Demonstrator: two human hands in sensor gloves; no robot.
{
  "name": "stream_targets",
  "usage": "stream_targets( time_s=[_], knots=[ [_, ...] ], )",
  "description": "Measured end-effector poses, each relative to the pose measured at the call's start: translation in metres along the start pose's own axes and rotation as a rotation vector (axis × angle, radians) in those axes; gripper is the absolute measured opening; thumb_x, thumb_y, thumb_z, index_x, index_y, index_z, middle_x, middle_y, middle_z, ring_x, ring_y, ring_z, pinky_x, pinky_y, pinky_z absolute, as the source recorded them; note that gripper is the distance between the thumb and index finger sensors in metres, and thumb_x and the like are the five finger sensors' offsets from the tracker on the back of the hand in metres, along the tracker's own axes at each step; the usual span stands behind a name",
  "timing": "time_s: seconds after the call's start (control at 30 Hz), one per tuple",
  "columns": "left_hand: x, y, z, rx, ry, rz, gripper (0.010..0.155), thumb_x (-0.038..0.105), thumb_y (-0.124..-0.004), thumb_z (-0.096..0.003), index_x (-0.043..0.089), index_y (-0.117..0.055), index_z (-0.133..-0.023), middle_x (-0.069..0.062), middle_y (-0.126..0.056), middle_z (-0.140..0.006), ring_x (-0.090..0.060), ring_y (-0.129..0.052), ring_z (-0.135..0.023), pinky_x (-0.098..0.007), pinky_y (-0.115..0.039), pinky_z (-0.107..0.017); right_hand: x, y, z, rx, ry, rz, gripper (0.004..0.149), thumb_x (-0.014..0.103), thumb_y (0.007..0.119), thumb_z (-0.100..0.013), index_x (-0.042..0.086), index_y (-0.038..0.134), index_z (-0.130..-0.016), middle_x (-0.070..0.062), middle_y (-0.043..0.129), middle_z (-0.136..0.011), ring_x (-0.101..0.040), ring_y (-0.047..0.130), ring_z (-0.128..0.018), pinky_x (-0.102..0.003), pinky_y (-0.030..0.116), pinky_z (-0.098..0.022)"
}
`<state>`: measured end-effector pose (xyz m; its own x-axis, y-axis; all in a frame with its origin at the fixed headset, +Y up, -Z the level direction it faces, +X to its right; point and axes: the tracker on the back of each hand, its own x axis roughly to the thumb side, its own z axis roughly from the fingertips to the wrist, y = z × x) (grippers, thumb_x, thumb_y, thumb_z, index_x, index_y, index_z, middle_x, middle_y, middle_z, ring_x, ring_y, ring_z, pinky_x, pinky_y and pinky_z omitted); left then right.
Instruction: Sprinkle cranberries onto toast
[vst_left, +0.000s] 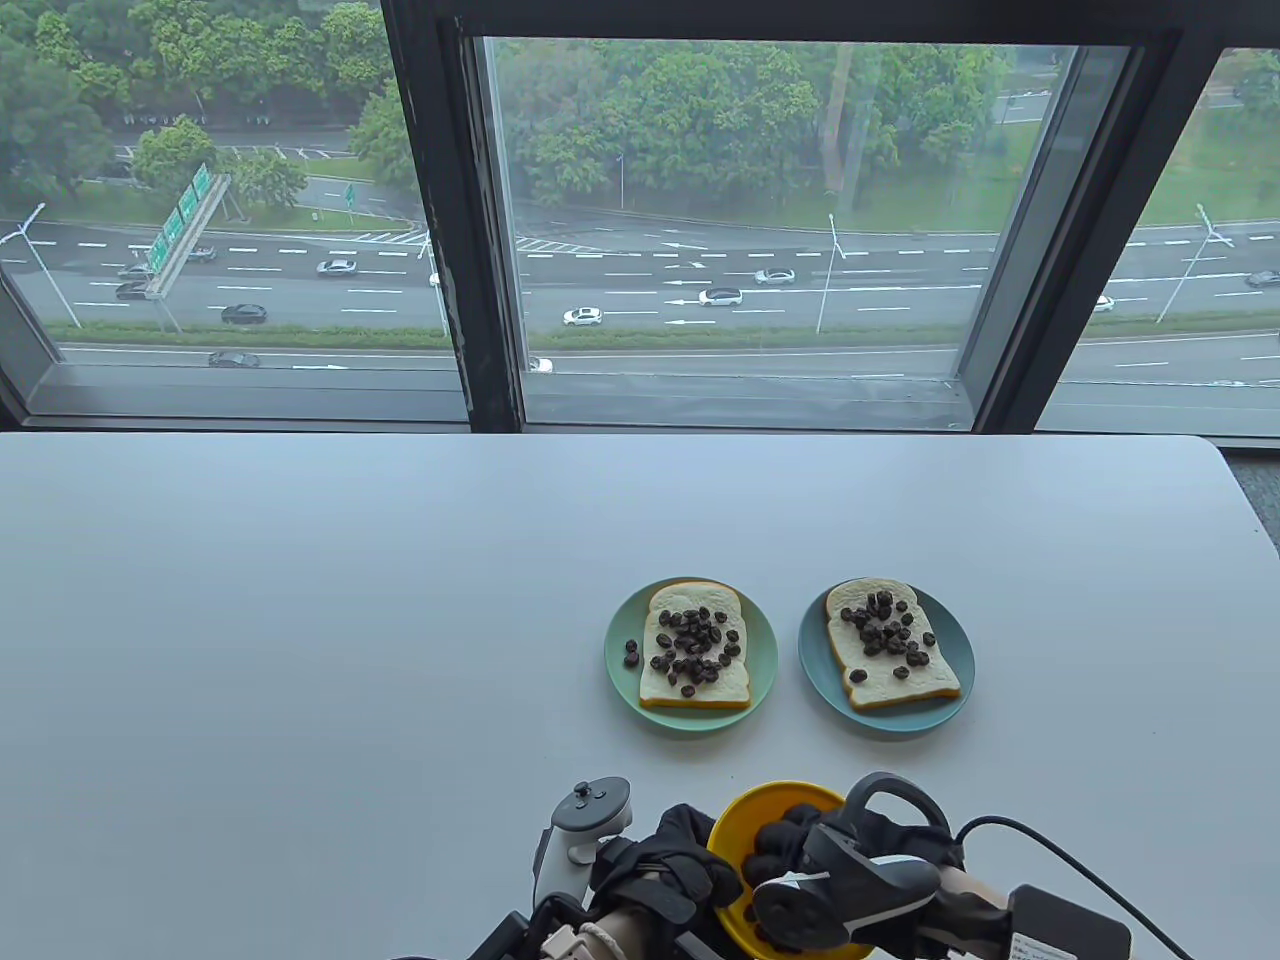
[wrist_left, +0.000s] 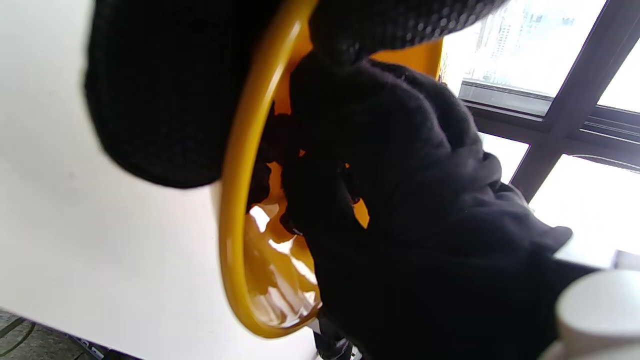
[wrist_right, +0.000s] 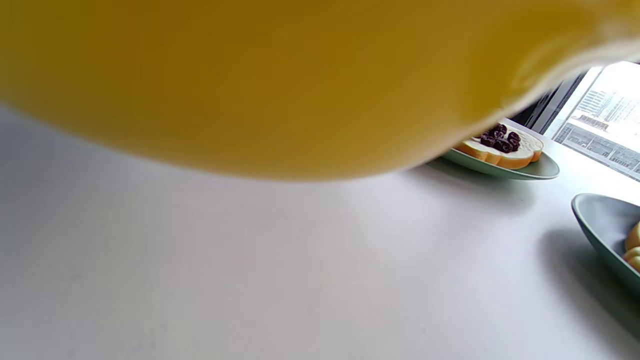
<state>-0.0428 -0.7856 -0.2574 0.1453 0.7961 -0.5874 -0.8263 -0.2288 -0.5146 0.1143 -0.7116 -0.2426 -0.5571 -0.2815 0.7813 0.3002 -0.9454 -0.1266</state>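
Yellow bowl (vst_left: 745, 815) sits nearest, at the table's front edge, tipped up on its side so its open mouth faces right, toward the right hand. Left hand (vst_left: 665, 860) grips the bowl's left rim; in the left wrist view the gloved fingers (wrist_left: 165, 95) wrap over the rim from outside with the thumb on the inside. Right hand (vst_left: 850, 860) reaches into the bowl from the right, fingers bunched among the dark cranberries (wrist_left: 260, 185) inside; whether it actually pinches any cannot be told, since glove and berries are both black. Right wrist view is mostly filled by the bowl's yellow underside (wrist_right: 280, 85), lifted clear of the table (vst_left: 300, 620).

Both hands are close together, wrists entering from the bottom edge, trackers on their backs: the left tracker upright, the right one lying across the wrist with its ring pointing up.

Beyond the bowl, well apart from it, two plates sit side by side. Green plate (vst_left: 690, 658) on the left holds a toast slice (vst_left: 697, 650) with its rounded top pointing away, covered in cranberries, a few spilled onto the plate's left side. Blue plate (vst_left: 886, 655) on the right holds a second toast (vst_left: 890, 645), long axis tilted slightly left at the far end, also topped with cranberries.
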Motion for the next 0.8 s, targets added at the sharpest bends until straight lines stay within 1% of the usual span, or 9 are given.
stream_targets(
  time_s=[0.03,0.07,0.17,0.37,0.5,0.67,0.73,0.8],
  knots=[
    [-0.002,0.000,0.000,-0.002,0.009,0.007,0.053,0.017,-0.076,-0.0426,0.024,-0.041,-0.083,-0.018,-0.057,-0.071,-0.038,-0.075,-0.046,-0.039,-0.099,-0.023,-0.001,0.003,0.000,-0.026,-0.009,0.004,0.045,0.033,0.082,-0.029,0.039,0.071,-0.072,0.004,0.080,-0.077,-0.020,0.091,-0.062,-0.018,0.092,-0.036],
    [-0.002,0.000,-0.002,-0.002,0.014,0.034,0.053,0.017,-0.076,-0.0426,0.023,-0.042,-0.083,-0.019,-0.057,-0.071,-0.038,-0.075,-0.046,-0.040,-0.099,-0.023,0.000,0.003,0.001,-0.034,-0.005,0.001,0.044,0.033,0.083,-0.028,0.039,0.072,-0.071,0.004,0.081,-0.076,-0.020,0.092,-0.060,-0.018,0.093,-0.034],
    [-0.006,-0.001,-0.005,-0.008,0.030,0.043,0.053,0.017,-0.075,-0.0429,0.024,-0.041,-0.083,-0.018,-0.058,-0.072,-0.038,-0.075,-0.046,-0.039,-0.098,-0.023,0.000,0.003,0.002,-0.038,-0.010,0.016,0.042,0.033,0.085,-0.027,0.040,0.076,-0.068,0.004,0.084,-0.073,-0.020,0.094,-0.056,-0.018,0.095,-0.031],
    [-0.005,0.003,-0.004,0.020,0.028,-0.008,0.053,0.018,-0.074,-0.0441,0.024,-0.040,-0.084,-0.017,-0.057,-0.074,-0.037,-0.075,-0.048,-0.038,-0.098,-0.024,-0.005,-0.001,0.006,-0.110,0.004,0.007,0.039,0.034,0.087,-0.025,0.040,0.079,-0.063,0.007,0.086,-0.070,-0.017,0.096,-0.054,-0.016,0.097,-0.029],
    [-0.004,0.009,-0.002,0.057,0.025,-0.042,0.053,0.019,-0.074,-0.0447,0.024,-0.038,-0.084,-0.017,-0.057,-0.074,-0.036,-0.075,-0.048,-0.038,-0.098,-0.025,-0.013,-0.012,0.013,-0.176,0.016,-0.053,0.039,0.034,0.087,-0.025,0.040,0.079,-0.062,0.007,0.086,-0.070,-0.017,0.096,-0.054,-0.016,0.097,-0.029],
    [-0.006,0.009,-0.004,0.050,0.038,-0.020,0.053,0.019,-0.074,-0.0448,0.024,-0.039,-0.085,-0.017,-0.057,-0.074,-0.036,-0.075,-0.049,-0.038,-0.098,-0.025,-0.026,-0.028,0.017,-0.236,0.050,-0.166,0.039,0.034,0.087,-0.025,0.039,0.079,-0.063,0.007,0.086,-0.070,-0.017,0.096,-0.054,-0.016,0.097,-0.029],
    [-0.007,0.008,-0.005,0.042,0.038,-0.019,0.053,0.019,-0.074,-0.0447,0.024,-0.039,-0.085,-0.017,-0.057,-0.074,-0.036,-0.075,-0.048,-0.038,-0.097,-0.025,-0.035,-0.031,0.018,-0.243,0.072,-0.226,0.039,0.034,0.087,-0.025,0.039,0.079,-0.063,0.006,0.086,-0.070,-0.017,0.096,-0.054,-0.016,0.097,-0.029],
    [-0.008,0.006,-0.006,0.025,0.041,-0.011,0.053,0.019,-0.074,-0.0447,0.024,-0.039,-0.085,-0.018,-0.057,-0.074,-0.037,-0.075,-0.048,-0.038,-0.097,-0.024,-0.054,-0.032,0.016,-0.252,0.120,-0.309,0.039,0.034,0.087,-0.025,0.039,0.079,-0.063,0.006,0.086,-0.070,-0.017,0.096,-0.054,-0.016,0.097,-0.029]
  ],
)
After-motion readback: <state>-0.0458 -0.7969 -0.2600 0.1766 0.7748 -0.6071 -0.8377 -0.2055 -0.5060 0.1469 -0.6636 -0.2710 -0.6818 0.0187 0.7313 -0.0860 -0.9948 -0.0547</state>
